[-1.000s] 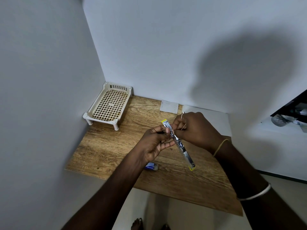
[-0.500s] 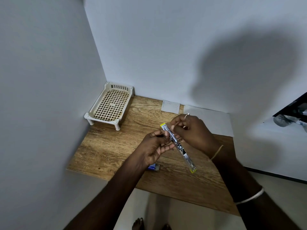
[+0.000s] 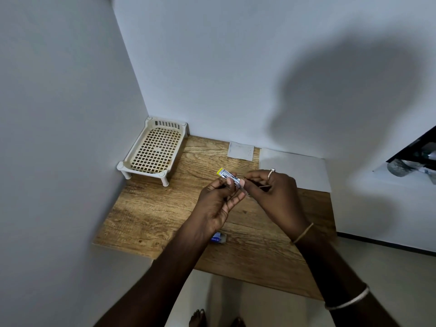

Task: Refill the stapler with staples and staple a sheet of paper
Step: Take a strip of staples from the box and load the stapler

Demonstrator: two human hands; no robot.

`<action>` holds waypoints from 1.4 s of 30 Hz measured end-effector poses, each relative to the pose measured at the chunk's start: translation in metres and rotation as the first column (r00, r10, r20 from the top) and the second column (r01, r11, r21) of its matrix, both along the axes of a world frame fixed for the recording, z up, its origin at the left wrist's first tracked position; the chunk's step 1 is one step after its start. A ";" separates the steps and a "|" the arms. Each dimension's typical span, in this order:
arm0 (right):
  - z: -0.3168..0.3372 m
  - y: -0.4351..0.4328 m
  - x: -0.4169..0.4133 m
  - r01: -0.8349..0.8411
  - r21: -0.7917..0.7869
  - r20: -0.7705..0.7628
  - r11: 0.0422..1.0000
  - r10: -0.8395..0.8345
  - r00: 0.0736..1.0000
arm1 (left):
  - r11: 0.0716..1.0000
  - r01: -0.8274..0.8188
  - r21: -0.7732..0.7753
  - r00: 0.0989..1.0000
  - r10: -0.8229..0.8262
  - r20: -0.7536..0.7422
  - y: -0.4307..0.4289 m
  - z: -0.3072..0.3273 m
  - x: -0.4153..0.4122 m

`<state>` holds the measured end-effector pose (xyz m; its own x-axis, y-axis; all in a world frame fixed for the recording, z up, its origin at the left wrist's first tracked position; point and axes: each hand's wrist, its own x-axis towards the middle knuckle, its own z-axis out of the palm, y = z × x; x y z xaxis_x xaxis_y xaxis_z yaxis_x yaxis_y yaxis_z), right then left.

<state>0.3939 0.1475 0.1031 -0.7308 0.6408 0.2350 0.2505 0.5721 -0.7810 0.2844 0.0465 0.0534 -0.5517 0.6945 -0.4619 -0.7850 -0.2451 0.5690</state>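
near edge: small blue box (image 3: pixel 219 238) on wooden table (image 3: pixel 146 215) by left wrist | mid, above table: left hand (image 3: pixel 218 201) grips stapler (image 3: pixel 230 177), yellow tip up-left | right hand (image 3: pixel 271 194) curled, pinching its near part | back-right: paper sheet (image 3: pixel 295 171) flat at wall | paper slip (image 3: pixel 240 150) | back-left corner: cream plastic rack (image 3: pixel 154 149)

Cream lattice rack (image 3: pixel 155 151) on wooden table (image 3: pixel 151 208)

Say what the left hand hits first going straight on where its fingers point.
Probably the right hand, whose fingertips pinch the silver, yellow-tipped stapler that the left hand grips; depth is unclear.
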 end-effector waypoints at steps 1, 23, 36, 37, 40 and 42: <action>0.001 0.001 -0.002 -0.010 0.013 -0.002 1.000 0.010 1.000 | 1.000 -0.006 0.011 1.000 0.006 -0.001 0.001 0.002 0.001; 0.002 -0.008 -0.018 -0.221 0.543 0.324 0.810 0.041 0.945 | 0.991 -0.114 0.075 0.993 0.112 0.031 0.004 0.000 -0.002; -0.004 0.032 0.025 0.046 -0.524 -0.072 0.850 -0.098 0.993 | 0.958 -0.206 0.200 0.978 0.193 0.085 0.000 0.010 -0.025; -0.002 0.032 0.024 0.011 -0.553 -0.138 0.833 -0.105 0.985 | 0.956 -0.211 0.203 0.976 0.194 0.099 0.000 0.010 -0.025; 0.006 0.032 0.017 0.000 -0.465 -0.222 0.885 -0.116 0.968 | 0.953 -0.227 0.201 0.972 0.208 0.110 0.000 0.012 -0.027; 0.015 0.031 0.009 -0.003 -0.386 -0.249 0.922 -0.101 0.963 | 0.955 -0.223 0.194 0.974 0.212 0.075 -0.001 0.013 -0.026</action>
